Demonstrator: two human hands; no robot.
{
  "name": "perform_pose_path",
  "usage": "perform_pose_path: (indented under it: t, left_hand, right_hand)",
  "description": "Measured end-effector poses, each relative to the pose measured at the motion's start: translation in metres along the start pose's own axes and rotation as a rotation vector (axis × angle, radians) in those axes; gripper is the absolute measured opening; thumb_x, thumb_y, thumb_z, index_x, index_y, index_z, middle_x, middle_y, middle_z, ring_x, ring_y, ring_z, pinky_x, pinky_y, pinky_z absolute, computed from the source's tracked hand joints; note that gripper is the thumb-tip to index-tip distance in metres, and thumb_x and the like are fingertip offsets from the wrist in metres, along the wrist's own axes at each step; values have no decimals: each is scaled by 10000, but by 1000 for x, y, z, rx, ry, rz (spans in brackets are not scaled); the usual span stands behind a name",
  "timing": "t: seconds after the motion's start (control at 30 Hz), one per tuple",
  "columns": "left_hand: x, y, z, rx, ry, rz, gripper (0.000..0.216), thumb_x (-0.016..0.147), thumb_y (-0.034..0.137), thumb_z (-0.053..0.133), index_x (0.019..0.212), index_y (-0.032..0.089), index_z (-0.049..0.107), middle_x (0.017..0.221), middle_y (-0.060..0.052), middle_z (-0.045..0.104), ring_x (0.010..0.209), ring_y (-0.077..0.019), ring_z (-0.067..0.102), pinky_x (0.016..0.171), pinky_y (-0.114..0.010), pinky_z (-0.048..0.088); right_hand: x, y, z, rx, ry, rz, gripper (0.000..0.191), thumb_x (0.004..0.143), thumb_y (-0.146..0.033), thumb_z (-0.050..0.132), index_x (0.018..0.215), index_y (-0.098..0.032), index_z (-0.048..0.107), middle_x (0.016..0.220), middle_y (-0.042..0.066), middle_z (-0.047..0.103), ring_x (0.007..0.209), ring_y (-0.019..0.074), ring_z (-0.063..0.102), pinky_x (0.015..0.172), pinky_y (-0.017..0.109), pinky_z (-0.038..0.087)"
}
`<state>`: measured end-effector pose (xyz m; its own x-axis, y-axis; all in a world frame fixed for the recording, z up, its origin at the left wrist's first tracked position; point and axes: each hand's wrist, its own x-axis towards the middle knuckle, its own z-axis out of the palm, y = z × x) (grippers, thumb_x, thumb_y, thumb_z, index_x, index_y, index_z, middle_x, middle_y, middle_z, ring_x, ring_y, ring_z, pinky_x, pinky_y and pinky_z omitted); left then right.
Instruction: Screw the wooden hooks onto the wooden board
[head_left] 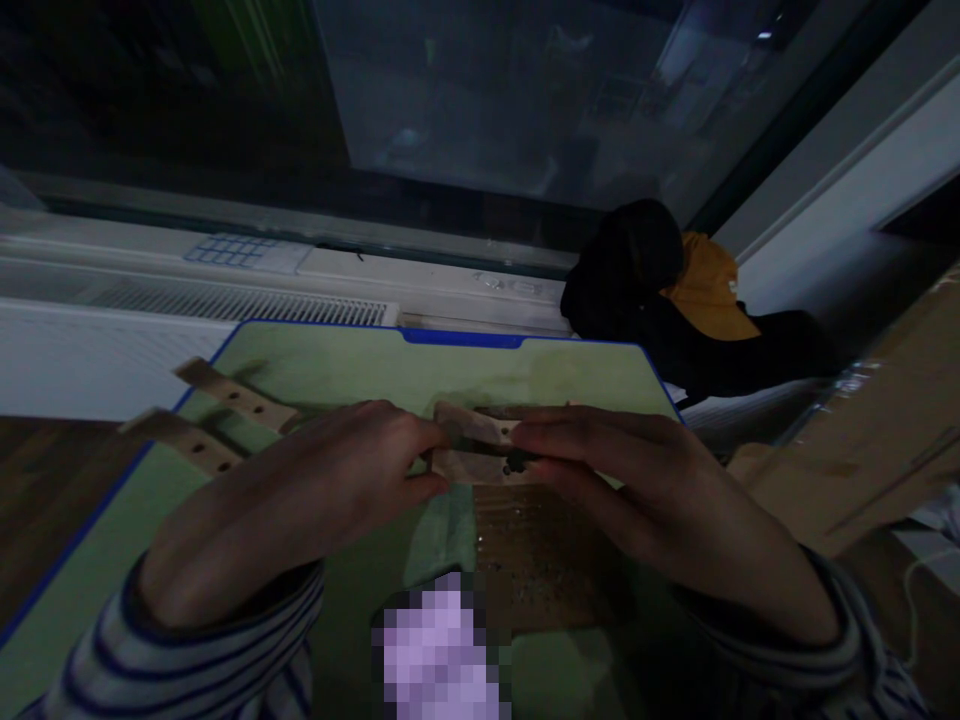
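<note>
My left hand (300,500) and my right hand (645,490) meet over a green table (337,370) with a blue rim. Together they pinch a small pale wooden piece (472,435) with holes in it. My left fingers close on its left end. My right thumb and fingers close on its right end, where a small dark part (516,462) sits. Two longer wooden slats (225,415) with holes lie on the table's left side, beyond my left wrist.
A brown cardboard sheet (540,560) scattered with tiny bits lies under my hands. A dark garment with a yellow cap (705,290) rests at the back right. A white radiator (187,300) and a dark window run along the back. A cardboard box (862,450) stands right.
</note>
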<state>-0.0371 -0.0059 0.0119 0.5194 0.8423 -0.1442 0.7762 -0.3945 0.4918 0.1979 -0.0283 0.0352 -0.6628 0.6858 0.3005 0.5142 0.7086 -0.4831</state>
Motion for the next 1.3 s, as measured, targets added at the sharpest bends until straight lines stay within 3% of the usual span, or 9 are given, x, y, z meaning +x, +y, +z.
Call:
perform_pose_path:
  t: [0.13,0.37,0.5,0.63,0.77,0.9,1.07,1.3]
  left_hand:
    - [-1,1,1,28,42,5,222,789,444,552,923,340,695,754,27,723,621,-162,647,534,-236,396]
    - [-8,1,-2,81,-19,-3,231,822,416,505,968,340,666,856,35,719,724,-173,662,529,-224,381]
    - [-5,-6,4,174,22,-91,238,778,489,547,806,299,689,703,18,707,609,-174,636,467,-241,328]
    - [-1,-2,2,74,-16,-39,211,809,468,529,825,327,685,708,50,710,552,-134,614,501,-231,367]
    - [-2,3,-2,15,-18,3,205,822,471,521,877,353,679,761,69,714,597,-118,632,518,-214,378]
    - [-6,-3,2,118,6,-28,207,816,460,526,911,347,672,805,49,715,650,-139,646,523,-235,368]
    - [-7,-9,5,145,16,-45,221,813,495,513,851,338,664,769,49,707,673,-152,648,518,-248,357]
    - [-3,-6,5,134,32,-45,271,795,534,519,854,326,684,679,34,693,575,-152,618,517,-256,362]
  right_hand:
    - [1,1,-2,-6,-11,57,286,886,-208,516,1168,-252,525,1077,-26,655,951,88,616,810,193,470]
    - [1,2,-2,11,3,34,356,885,-193,518,1232,-271,498,1093,-34,641,955,86,602,814,200,463]
    - [0,2,-2,7,-9,-6,346,879,-172,521,1222,-220,522,1152,-11,624,1015,84,580,877,186,443]
    - [1,1,-1,1,-4,0,341,885,-149,495,1222,-190,522,1207,-3,609,1087,86,555,941,181,416]
    - [1,2,0,-3,-5,29,323,893,-178,495,1213,-225,512,1149,-21,636,1015,82,591,877,190,451]
    - [1,3,1,-48,5,74,285,883,-251,529,1167,-255,526,1049,-24,659,906,102,623,764,219,483]
    - [1,2,1,-60,17,21,306,884,-224,524,1188,-257,519,1031,-8,643,884,109,612,756,235,478]
    - [-1,-1,0,-8,-1,-14,328,877,-150,510,1201,-193,533,1215,10,602,1094,99,552,954,200,411]
